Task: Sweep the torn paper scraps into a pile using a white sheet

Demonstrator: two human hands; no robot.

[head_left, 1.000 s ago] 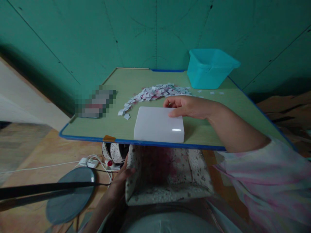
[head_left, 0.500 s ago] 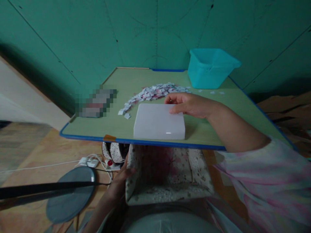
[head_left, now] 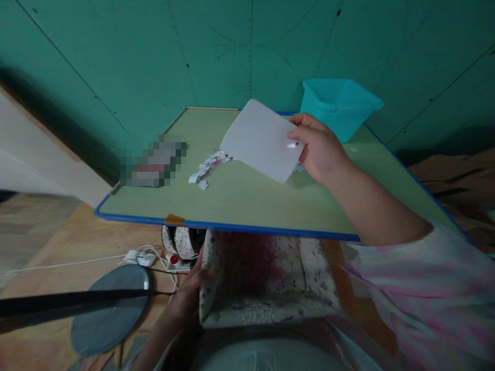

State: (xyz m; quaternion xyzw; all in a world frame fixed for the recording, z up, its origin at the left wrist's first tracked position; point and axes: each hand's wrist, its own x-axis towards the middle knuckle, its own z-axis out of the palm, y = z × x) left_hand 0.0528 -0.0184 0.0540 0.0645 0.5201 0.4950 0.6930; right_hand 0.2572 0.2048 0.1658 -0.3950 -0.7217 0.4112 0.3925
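Observation:
My right hand (head_left: 319, 149) grips a flat white plastic box (head_left: 261, 139) by its right edge and holds it tilted in the air above the green table (head_left: 247, 201). The box hides much of a pile of small paper scraps (head_left: 204, 167) lying on the table; only the pile's left end shows. Below the table's near edge, my left hand (head_left: 189, 293) holds the left rim of a floral fabric basket (head_left: 266, 281) resting on my lap.
A teal plastic tub (head_left: 340, 105) stands at the table's far right, against the green wall. A blurred-out object (head_left: 150, 164) lies at the table's left. On the floor are white cables with a power strip (head_left: 150, 257) and a round grey lamp base (head_left: 106, 306).
The white box was lying flat near the table's front edge under my right hand; now it is lifted, tilted and moved back over the scraps. My left hand has stayed on the basket.

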